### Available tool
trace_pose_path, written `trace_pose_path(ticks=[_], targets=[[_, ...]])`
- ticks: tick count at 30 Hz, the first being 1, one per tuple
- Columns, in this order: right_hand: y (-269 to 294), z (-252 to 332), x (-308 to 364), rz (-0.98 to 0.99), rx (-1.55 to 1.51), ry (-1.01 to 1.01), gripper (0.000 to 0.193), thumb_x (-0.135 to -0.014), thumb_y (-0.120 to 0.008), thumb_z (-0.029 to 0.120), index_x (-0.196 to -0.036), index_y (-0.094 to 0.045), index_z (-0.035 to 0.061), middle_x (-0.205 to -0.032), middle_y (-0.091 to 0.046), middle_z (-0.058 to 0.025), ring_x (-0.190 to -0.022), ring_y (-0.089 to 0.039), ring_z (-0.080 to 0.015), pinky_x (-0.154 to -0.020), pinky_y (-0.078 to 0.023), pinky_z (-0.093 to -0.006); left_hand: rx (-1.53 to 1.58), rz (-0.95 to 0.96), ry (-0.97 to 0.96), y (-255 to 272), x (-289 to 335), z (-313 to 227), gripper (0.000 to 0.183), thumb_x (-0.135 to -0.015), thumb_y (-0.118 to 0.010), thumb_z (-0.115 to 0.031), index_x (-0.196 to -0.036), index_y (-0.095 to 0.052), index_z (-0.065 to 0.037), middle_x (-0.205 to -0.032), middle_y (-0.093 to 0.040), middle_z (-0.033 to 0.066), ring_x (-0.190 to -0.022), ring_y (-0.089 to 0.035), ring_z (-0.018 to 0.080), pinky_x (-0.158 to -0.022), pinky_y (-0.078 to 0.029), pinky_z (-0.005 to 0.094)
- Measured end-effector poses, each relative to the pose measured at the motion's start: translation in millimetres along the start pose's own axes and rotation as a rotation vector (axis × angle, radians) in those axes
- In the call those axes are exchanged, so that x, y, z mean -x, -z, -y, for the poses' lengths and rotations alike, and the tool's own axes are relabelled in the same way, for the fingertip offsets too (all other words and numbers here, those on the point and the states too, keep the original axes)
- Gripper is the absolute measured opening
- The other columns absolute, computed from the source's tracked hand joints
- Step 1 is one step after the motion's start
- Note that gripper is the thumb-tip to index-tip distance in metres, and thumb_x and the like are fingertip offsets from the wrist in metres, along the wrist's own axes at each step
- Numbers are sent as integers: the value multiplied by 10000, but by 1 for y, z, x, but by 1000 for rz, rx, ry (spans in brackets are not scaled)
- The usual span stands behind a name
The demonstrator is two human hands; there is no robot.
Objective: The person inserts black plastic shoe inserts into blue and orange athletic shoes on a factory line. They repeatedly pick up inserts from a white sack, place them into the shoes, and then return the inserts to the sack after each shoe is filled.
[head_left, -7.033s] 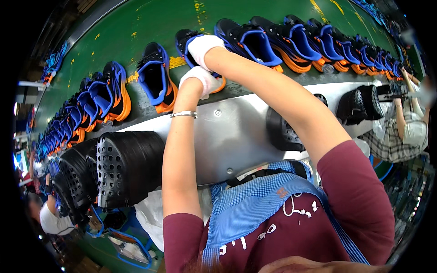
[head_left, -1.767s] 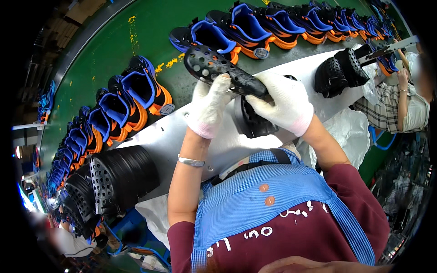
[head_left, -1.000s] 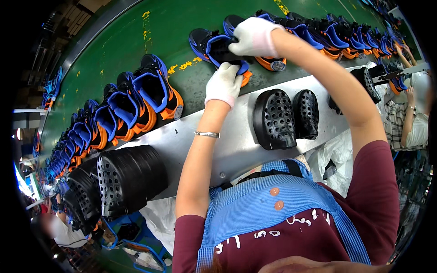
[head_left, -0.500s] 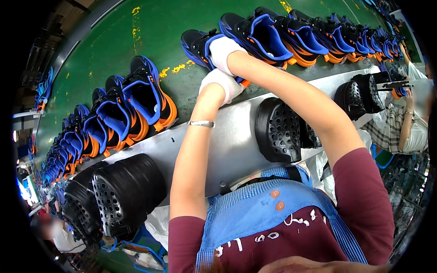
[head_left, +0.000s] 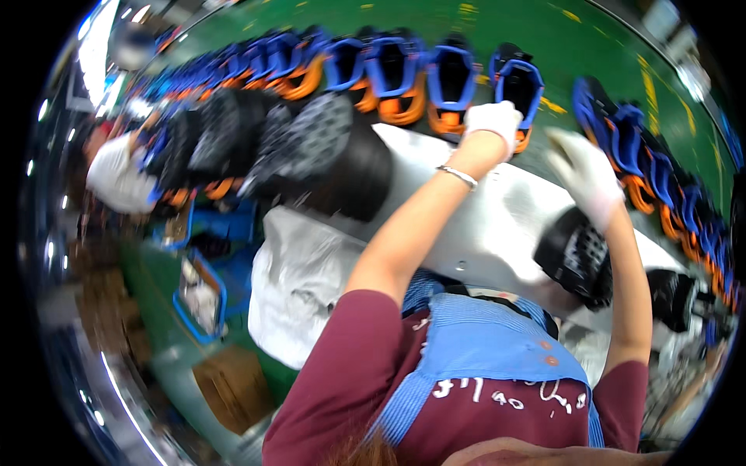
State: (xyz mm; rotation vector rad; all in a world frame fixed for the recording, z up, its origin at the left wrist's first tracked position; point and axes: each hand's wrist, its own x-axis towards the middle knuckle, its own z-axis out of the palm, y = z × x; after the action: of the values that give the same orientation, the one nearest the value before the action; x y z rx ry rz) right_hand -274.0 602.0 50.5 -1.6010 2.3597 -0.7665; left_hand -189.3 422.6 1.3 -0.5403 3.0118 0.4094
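A black sneaker (head_left: 509, 74) with blue lining and an orange sole stands beside the near row of shoes. My left hand (head_left: 495, 124), in a white glove, is closed at its heel edge; the fingertips are partly hidden. To the right, my white-gloved right hand (head_left: 583, 171) is open with fingers apart, touching nothing, above the metal ledge (head_left: 497, 206). A matching sneaker (head_left: 452, 81) stands just left of my left hand. Below my right hand sits a black block-like piece with a perforated face (head_left: 576, 256).
Another row of sneakers (head_left: 660, 171) runs off to the right on the green surface (head_left: 435, 15). Large black perforated pieces (head_left: 350, 155) stand at left on the ledge. A white plastic bag (head_left: 299, 279), blue crate (head_left: 198, 299) and cardboard box (head_left: 231, 388) are lower left. Another person's gloved hand (head_left: 120, 175) works at far left.
The whole view has swung round. Both hands were together on one sneaker; now my right hand has come away from it and opened, while my left stays at a sneaker.
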Motion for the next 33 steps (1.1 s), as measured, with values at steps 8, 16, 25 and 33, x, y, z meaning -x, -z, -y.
trace_pose_path(ticks=[8,16,25,33], targets=[[-64,128,65,420,-87,209,257,-878,-620,242,-1046,-653,50,-956,-644,-167,-857,-641,-350,-762,-520,-428,217,-786,-113,-9,158,12,186,-804,-648,-126,-990,-661,-135,-957,-613,34,-824,-627,231,-683,-541,337],[-158,135,84,575,-108,279,221,-898,-599,234,-1042,-651,74,-908,-642,-170,-819,-640,-356,-744,-518,-433,289,-752,409,-93,388,72,218,-834,-649,-85,-1047,-687,-61,-1013,-669,116,-932,-646,283,-831,-536,359],[-189,170,78,669,15,238,200,-899,-612,244,-998,-633,71,-905,-665,-151,-818,-657,-329,-743,-521,-410,886,-566,1649,-217,515,152,500,-892,-645,-344,-1185,-612,61,-1124,-641,214,-976,-629,287,-856,-506,363],[-236,245,83,427,-76,751,554,-825,-684,349,-1230,-550,-6,-971,-669,-201,-861,-672,-316,-787,-536,-401,1070,-855,1064,-146,441,119,365,-951,-548,-298,-878,-661,42,-782,-652,229,-704,-642,332,-674,-491,415]])
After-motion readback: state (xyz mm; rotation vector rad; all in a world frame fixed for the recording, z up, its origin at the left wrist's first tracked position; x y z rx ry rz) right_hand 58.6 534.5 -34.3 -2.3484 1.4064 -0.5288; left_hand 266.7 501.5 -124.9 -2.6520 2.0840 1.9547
